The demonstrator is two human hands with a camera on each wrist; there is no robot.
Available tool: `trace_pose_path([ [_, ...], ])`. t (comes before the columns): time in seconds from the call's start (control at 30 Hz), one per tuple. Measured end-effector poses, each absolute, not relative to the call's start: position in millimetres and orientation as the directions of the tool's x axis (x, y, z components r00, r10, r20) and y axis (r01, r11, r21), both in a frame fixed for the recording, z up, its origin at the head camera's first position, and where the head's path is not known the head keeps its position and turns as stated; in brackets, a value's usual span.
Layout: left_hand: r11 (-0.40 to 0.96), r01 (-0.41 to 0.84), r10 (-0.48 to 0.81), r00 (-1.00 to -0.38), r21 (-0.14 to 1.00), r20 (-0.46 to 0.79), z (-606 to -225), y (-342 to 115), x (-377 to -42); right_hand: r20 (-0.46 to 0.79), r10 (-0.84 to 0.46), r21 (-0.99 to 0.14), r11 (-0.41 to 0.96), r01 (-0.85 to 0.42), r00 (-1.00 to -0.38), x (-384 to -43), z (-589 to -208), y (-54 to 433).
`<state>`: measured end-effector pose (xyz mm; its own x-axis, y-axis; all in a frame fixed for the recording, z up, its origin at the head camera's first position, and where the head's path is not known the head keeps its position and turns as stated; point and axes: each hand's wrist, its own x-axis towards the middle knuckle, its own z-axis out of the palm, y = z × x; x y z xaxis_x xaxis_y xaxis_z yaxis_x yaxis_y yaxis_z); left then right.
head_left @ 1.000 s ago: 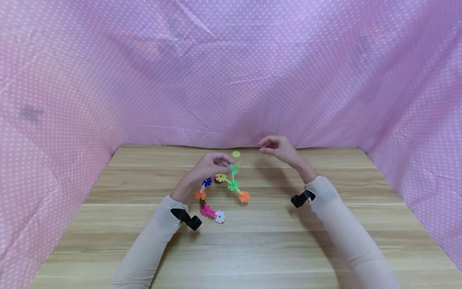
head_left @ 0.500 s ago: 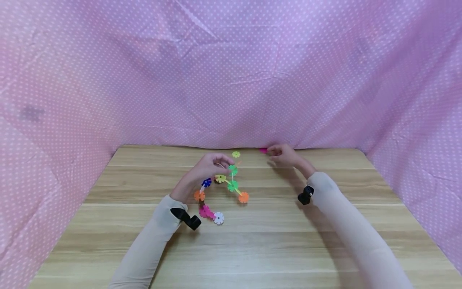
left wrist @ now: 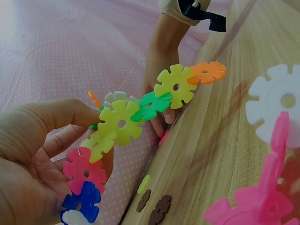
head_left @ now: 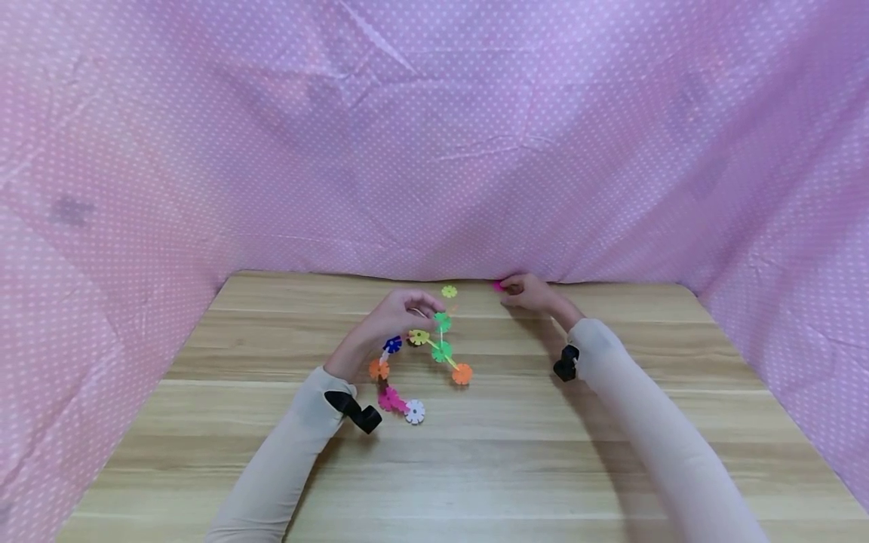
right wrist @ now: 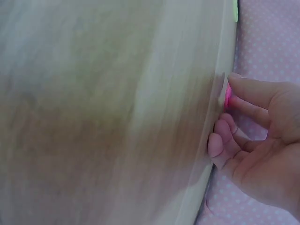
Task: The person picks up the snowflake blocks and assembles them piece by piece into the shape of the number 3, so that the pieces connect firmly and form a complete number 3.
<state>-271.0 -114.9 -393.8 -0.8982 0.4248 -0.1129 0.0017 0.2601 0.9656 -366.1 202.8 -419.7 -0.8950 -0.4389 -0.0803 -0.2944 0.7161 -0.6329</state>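
In the head view my left hand (head_left: 395, 313) holds up a curved chain of notched plastic building discs. The left wrist view shows the thumb and fingers pinching the chain near a yellow disc (left wrist: 111, 117), with a blue disc (left wrist: 82, 204) below and an orange disc (left wrist: 208, 72) at one end. The other end carries a white disc (head_left: 415, 412). At the table's back edge my right hand (head_left: 535, 292) pinches a pink disc (right wrist: 228, 96) between thumb and index finger, the other fingers curled at the edge. Most of that disc is hidden by the fingers.
A loose yellow-green disc (head_left: 449, 291) lies near the back of the wooden table (head_left: 516, 452). Dark brown discs (left wrist: 161, 210) lie close by in the left wrist view. A pink dotted cloth (head_left: 434, 151) hangs behind and at both sides.
My right hand has moved down to the back edge and taken hold of the pink disc. My left hand stays nearly still with the chain; the head view has shifted slightly.
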Motion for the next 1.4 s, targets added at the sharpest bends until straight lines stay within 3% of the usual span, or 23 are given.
trace_pose_path([
  [0.47,0.253,-0.020,0.421,-0.898,0.967,-0.129,-393.4,-113.0,-270.9,-0.042,-0.497,-0.640,0.680,-0.359,-0.867,-363.5,-423.2,201.6],
  [0.87,0.250,-0.041,0.408,-0.902,0.967,-0.144,-395.0,-113.2,-271.7,-0.122,-0.474,-0.703,0.662,-0.261,-0.872,-357.3,-419.4,195.8],
  [1.2,0.268,-0.053,0.393,-0.905,0.962,-0.160,-397.5,-115.6,-274.3,-0.092,-0.464,-0.864,0.478,-0.161,-0.881,-338.5,-415.7,177.1],
  [1.4,0.274,-0.060,0.386,-0.907,0.960,-0.167,-398.1,-116.1,-275.5,-0.045,-0.412,-0.957,0.279,-0.079,-0.910,-319.4,-403.2,159.5],
])
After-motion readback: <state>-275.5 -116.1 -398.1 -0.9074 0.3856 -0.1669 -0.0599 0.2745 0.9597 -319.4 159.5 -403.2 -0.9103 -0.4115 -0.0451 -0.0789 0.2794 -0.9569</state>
